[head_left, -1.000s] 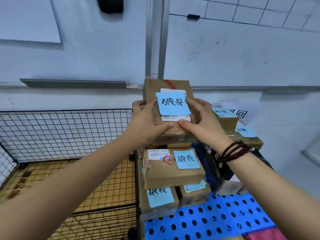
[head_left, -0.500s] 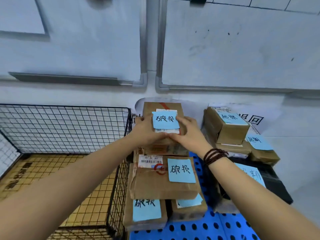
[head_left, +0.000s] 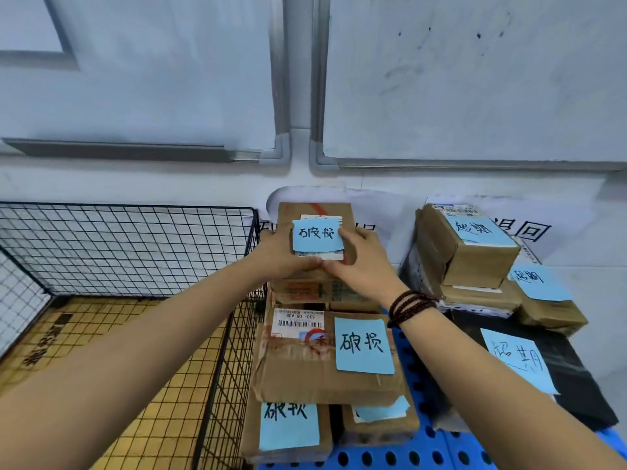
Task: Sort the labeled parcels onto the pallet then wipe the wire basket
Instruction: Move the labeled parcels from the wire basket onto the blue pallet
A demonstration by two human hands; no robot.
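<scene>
A brown cardboard parcel (head_left: 317,212) with a blue handwritten note sits on top of the far stack of parcels on the blue perforated pallet (head_left: 400,452). My left hand (head_left: 280,252) grips its left side and my right hand (head_left: 364,262) grips its right side, thumbs meeting at its near edge. Below and nearer lie more brown parcels with blue notes, the largest one (head_left: 325,364) in the middle. The black wire basket (head_left: 129,252) stands to the left with a yellowish board on its floor.
A second pile of noted parcels (head_left: 471,249) and a black bag (head_left: 559,378) lie on the pallet's right side. White paper signs are taped on the wall behind. The wall and whiteboard frames stand close behind everything.
Both hands have lowered the parcel from mid-air down onto the far stack. The view has tilted down and closer to the pallet.
</scene>
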